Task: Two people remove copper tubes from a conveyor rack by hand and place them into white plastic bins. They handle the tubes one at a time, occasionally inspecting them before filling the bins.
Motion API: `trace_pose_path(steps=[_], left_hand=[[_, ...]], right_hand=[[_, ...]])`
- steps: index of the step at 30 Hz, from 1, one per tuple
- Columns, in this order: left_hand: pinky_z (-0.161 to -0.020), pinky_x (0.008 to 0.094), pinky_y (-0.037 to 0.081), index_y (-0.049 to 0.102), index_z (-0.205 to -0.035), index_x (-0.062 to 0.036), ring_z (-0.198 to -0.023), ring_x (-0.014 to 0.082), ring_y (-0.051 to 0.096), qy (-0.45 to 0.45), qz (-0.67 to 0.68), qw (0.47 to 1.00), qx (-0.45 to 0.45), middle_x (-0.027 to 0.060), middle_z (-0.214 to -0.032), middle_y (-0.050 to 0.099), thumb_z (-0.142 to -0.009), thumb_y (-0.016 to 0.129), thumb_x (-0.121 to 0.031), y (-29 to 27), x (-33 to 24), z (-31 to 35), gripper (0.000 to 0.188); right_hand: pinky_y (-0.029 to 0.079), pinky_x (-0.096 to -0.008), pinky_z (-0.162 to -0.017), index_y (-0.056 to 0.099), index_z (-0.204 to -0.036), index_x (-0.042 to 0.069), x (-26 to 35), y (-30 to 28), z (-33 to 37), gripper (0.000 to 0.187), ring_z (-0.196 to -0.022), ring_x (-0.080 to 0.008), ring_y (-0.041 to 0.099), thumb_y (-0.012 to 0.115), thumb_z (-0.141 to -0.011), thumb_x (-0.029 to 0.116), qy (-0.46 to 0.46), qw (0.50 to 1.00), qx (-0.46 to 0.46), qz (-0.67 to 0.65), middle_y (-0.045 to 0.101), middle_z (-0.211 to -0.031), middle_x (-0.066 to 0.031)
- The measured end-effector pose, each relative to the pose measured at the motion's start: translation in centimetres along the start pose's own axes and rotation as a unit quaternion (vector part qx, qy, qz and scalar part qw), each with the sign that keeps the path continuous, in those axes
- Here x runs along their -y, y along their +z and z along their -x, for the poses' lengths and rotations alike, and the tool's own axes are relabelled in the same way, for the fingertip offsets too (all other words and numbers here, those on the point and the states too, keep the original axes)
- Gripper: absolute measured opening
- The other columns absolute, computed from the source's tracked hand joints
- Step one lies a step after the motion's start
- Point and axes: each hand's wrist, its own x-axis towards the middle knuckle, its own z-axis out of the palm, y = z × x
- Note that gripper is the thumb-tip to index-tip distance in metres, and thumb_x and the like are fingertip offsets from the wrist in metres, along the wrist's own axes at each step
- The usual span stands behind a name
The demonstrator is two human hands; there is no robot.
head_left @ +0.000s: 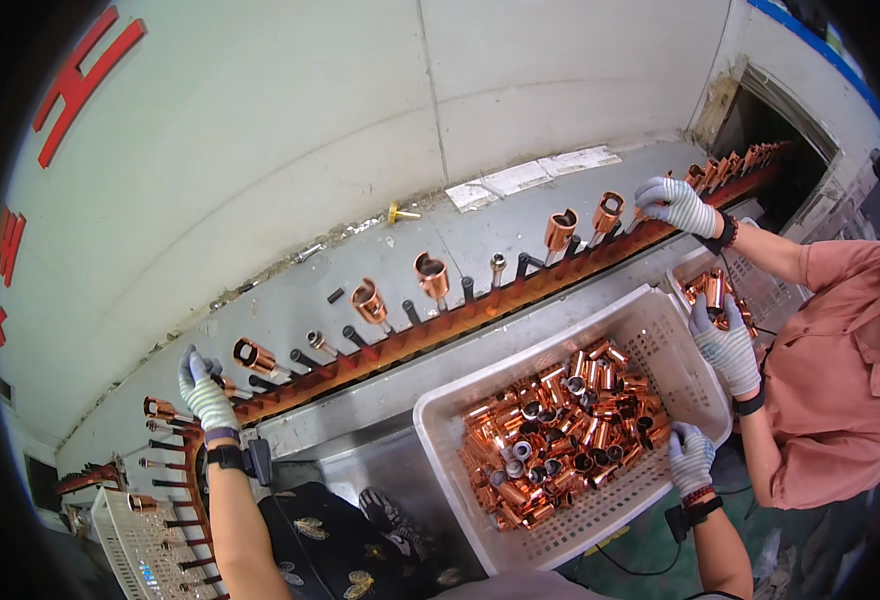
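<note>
My left hand (203,392), in a striped glove, is raised over the rail at the left, its fingers stretched up and slightly apart. A copper fitting (227,387) on a pin sits right beside its palm; whether they touch is hard to tell. My right hand (692,460), gloved too, is at the right wall of a white crate (440,428). Its fingers are curled inward, and what is in them is hidden. Many loose copper fittings (560,430) fill the crate. Some pins along the curved rail (390,352) carry copper fittings (368,300); others are bare black pins.
At the right, a co-worker in a pink top has one gloved hand (676,205) at the rail and another (728,350) by a smaller basket of copper fittings (710,290). Another white basket (125,545) stands at lower left. A brass piece (396,213) lies near the wall.
</note>
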Motion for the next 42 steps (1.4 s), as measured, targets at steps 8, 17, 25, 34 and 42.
trace_pose_path(steps=[8, 17, 25, 34, 42], left_hand=[[-0.072, 0.027, 0.051, 0.055, -0.126, -0.0004, -0.078, 0.0135, 0.062, 0.197, -0.167, 0.918, 0.302, 0.0103, -0.102, 0.064, -0.086, 0.067, -0.018, 11.7, -5.2, 9.0, 0.046], [-0.081, 0.0345, 0.052, 0.063, -0.114, -0.0027, -0.092, 0.0262, 0.068, 0.037, -0.388, 0.851, 0.351, 0.0178, -0.102, 0.069, -0.079, 0.072, -0.025, 12.5, -1.9, 5.0, 0.043], [-0.065, 0.0279, 0.054, 0.062, -0.106, -0.0053, -0.069, 0.0163, 0.066, 0.258, -0.353, 0.788, 0.435, 0.0089, -0.082, 0.066, -0.074, 0.077, -0.011, 8.5, -10.7, 18.4, 0.035], [-0.114, 0.0443, 0.025, 0.024, -0.147, 0.0015, -0.138, 0.0405, 0.029, 0.124, -0.14, 0.77, 0.61, 0.026, -0.151, 0.026, -0.065, 0.086, -0.042, 13.7, -11.0, 27.3, 0.112], [-0.105, 0.036, 0.039, 0.03, -0.145, 0.001, -0.123, 0.0252, 0.048, 0.03, -0.027, 0.947, 0.318, 0.0175, -0.142, 0.039, -0.082, 0.075, -0.026, 19.7, -8.0, 15.3, 0.082]], right_hand=[[0.051, -0.0419, -0.079, 0.067, -0.1, 0.006, -0.4, 1.0, -1.0, 0.018, -0.087, -0.0326, 0.066, 0.06, -0.087, 0.015, 0.041, 0.999, 0.023, -0.01, 0.068, -0.094, -0.0152], [0.051, -0.0422, -0.079, 0.067, -0.1, 0.006, -2.2, -2.4, -1.4, 0.018, -0.086, -0.0328, 0.066, 0.059, -0.087, 0.016, 0.023, 1.0, 0.005, -0.019, 0.068, -0.094, -0.0153], [0.051, -0.0426, -0.079, 0.067, -0.098, 0.007, -4.0, -4.2, 0.0, 0.019, -0.085, -0.0328, 0.066, 0.06, -0.086, 0.019, 0.011, 1.0, 0.017, 0.008, 0.069, -0.093, -0.0147], [0.051, -0.0439, -0.076, 0.068, -0.096, 0.008, -4.1, -5.2, 1.0, 0.017, -0.082, -0.0332, 0.066, 0.061, -0.085, 0.02, 0.005, 1.0, 0.01, 0.003, 0.069, -0.091, -0.0144], [0.051, -0.045, -0.076, 0.07, -0.095, 0.01, -6.1, -8.4, -0.7, 0.019, -0.079, -0.0344, 0.066, 0.061, -0.083, 0.022, 0.007, 1.0, 0.005, 0.014, 0.069, -0.088, -0.0148]])
